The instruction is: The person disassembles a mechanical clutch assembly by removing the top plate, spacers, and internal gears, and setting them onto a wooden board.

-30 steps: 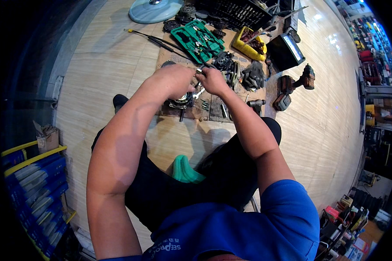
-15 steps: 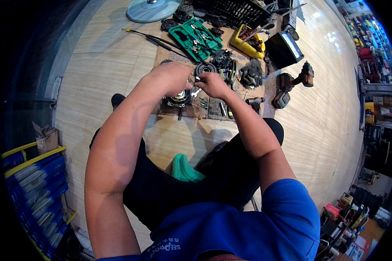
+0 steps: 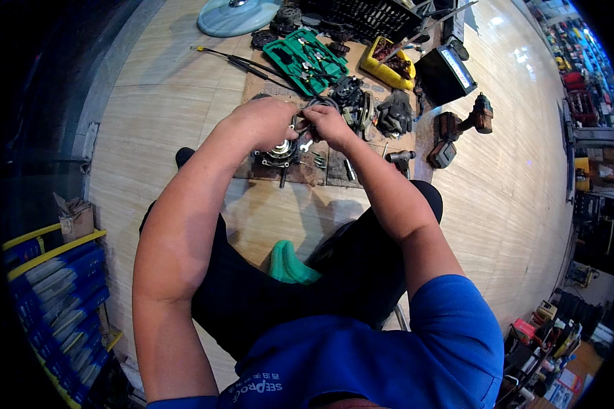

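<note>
My left hand (image 3: 267,121) curls over the far side of a round metal machine part (image 3: 280,153), its fingers mostly hidden beneath it. Close against it, my right hand (image 3: 326,124) has its thumb and fingers pinched together; whatever sits between them is too small to tell. Just beyond the right hand is a dark ringed part (image 3: 326,102), partly covered by it. A small open-ended wrench (image 3: 306,145) lies below the two hands, with several small bolts (image 3: 319,160) beside it.
Past the hands lie an open green tool case (image 3: 300,58), black cables (image 3: 242,63) and a yellow container (image 3: 387,63). To the right are dark gloves (image 3: 394,114), a black battery (image 3: 445,76) and a cordless impact driver (image 3: 467,123). A blue-and-yellow rack (image 3: 58,293) stands at the left.
My right hand has shifted slightly left and up, covering more of the dark ringed part. My left hand has barely moved.
</note>
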A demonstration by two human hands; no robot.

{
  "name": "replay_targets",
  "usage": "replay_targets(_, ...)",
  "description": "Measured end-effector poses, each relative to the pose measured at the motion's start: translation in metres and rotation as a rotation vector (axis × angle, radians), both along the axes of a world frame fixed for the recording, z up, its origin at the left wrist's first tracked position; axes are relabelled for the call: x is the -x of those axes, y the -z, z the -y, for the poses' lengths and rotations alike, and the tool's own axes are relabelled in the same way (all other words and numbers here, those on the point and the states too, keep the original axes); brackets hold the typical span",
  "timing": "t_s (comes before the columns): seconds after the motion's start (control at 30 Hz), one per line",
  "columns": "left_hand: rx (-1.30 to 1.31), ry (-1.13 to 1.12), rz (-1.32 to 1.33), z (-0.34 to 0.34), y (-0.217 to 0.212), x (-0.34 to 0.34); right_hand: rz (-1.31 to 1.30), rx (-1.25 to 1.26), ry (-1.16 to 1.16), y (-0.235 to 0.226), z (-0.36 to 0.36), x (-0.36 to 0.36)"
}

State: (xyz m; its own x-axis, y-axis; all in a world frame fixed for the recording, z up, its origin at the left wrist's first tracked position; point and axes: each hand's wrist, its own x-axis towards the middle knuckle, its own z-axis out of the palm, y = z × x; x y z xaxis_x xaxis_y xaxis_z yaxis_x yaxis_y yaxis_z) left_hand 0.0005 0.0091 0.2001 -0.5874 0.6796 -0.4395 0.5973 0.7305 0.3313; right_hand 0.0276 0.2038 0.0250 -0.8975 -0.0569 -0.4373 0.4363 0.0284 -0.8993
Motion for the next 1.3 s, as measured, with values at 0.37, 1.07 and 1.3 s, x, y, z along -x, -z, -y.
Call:
replay_targets(0.37, -0.035, 0.021, 0.031, -0.002, -0.007, -0.002, -0.106, 0.178, -0.109, -0.007, -0.008, -0.014)
replay_targets(1.07, -0.007, -0.014, -0.002, -0.002, -0.003, -0.003, -0.018, 0.521, -0.155, -0.008, -0.012, -0.022)
replay_targets(1.3, 0.004, -0.017, -0.002, -0.005, -0.009, -0.003, -0.274, -0.035, -0.312, -0.004, -0.02, -0.013)
